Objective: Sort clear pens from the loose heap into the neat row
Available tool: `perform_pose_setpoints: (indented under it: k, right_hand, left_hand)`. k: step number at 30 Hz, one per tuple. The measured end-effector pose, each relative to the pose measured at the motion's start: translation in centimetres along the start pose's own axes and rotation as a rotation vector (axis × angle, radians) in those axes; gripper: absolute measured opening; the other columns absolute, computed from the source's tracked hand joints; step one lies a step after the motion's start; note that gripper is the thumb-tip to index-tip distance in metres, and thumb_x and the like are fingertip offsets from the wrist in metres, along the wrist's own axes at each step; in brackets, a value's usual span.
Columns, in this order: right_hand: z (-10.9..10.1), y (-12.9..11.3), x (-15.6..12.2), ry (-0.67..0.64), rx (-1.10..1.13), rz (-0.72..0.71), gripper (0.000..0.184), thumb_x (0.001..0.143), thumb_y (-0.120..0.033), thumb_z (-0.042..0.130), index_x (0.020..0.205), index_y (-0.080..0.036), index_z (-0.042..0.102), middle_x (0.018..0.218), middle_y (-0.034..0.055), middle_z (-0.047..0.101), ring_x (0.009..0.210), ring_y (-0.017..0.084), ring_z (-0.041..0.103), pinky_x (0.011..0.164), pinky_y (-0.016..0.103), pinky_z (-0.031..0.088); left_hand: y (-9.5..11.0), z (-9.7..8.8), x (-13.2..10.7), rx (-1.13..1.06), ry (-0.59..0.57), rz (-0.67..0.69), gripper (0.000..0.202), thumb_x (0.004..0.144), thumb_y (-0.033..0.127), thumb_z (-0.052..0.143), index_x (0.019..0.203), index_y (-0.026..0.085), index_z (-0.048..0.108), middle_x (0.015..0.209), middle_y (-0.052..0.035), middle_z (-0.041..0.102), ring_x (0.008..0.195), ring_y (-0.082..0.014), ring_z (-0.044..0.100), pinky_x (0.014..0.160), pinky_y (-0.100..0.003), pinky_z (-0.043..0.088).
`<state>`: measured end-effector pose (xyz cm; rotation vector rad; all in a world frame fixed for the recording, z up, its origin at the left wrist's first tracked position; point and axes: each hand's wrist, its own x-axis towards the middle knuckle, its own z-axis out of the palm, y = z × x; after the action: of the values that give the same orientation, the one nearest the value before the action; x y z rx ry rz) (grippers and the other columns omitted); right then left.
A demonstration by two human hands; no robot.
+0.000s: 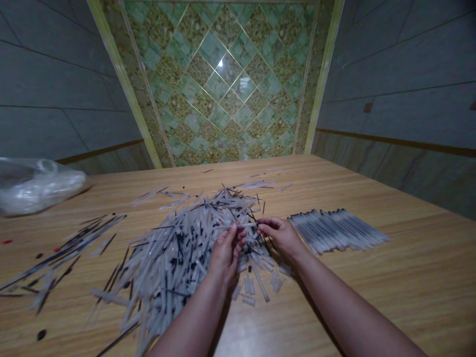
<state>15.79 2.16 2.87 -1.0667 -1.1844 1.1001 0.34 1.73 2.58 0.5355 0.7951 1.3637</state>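
Observation:
Both my hands meet over a big heap of clear pen barrels and black refills [174,253] on the wooden table [372,292]. My left hand [225,250] is closed, pinching one clear barrel [238,226] that lies level between the two hands. At the barrel's right end my right hand [280,235] is closed in a pinch; whether it holds a refill there is too small to see. Several short clear caps [256,285] lie just below my hands.
A neat row of assembled pens [336,229] lies to the right of my hands. Loose black refills [70,243] are spread at the left. A clear plastic bag [35,184] sits at the far left edge. Tiled walls stand close behind the table.

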Motion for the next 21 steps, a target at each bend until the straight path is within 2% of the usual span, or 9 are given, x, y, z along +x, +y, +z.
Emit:
perform_pose_setpoints:
  k: [8, 14, 21]
  right_hand:
    - [0.02, -0.18, -0.2, 0.023, -0.095, -0.028, 0.032, 0.061, -0.038, 0.068, 0.085, -0.016, 0.067, 0.076, 0.006, 0.068, 0.069, 0.018, 0.062, 0.068, 0.032, 0.047]
    - [0.19, 0.04, -0.16, 0.043, -0.055, -0.076, 0.035, 0.061, -0.037, 0.068, 0.089, -0.017, 0.065, 0.082, 0.0063, 0.067, 0.072, 0.017, 0.061, 0.07, 0.031, 0.047]
    - [0.03, 0.39, -0.31, 0.023, -0.124, -0.114, 0.031, 0.066, -0.041, 0.064, 0.084, -0.016, 0.064, 0.076, 0.0047, 0.066, 0.066, 0.016, 0.059, 0.065, 0.028, 0.046]
  left_hand:
    - [-0.08, 0.14, -0.21, 0.006, 0.0, -0.01, 0.01, 0.072, 0.018, 0.063, 0.08, 0.012, 0.06, 0.074, -0.0043, 0.065, 0.063, -0.0097, 0.063, 0.052, -0.015, 0.05]
    - [-0.25, 0.34, -0.24, -0.001, 0.016, -0.021, 0.01, 0.072, 0.017, 0.063, 0.08, 0.011, 0.06, 0.072, -0.0046, 0.065, 0.061, -0.0096, 0.062, 0.051, -0.016, 0.05]
    - [-0.41, 0.62, -0.5, -0.035, 0.007, -0.05, 0.011, 0.073, 0.016, 0.062, 0.082, 0.01, 0.061, 0.07, -0.0042, 0.064, 0.059, -0.0087, 0.062, 0.051, -0.015, 0.05]
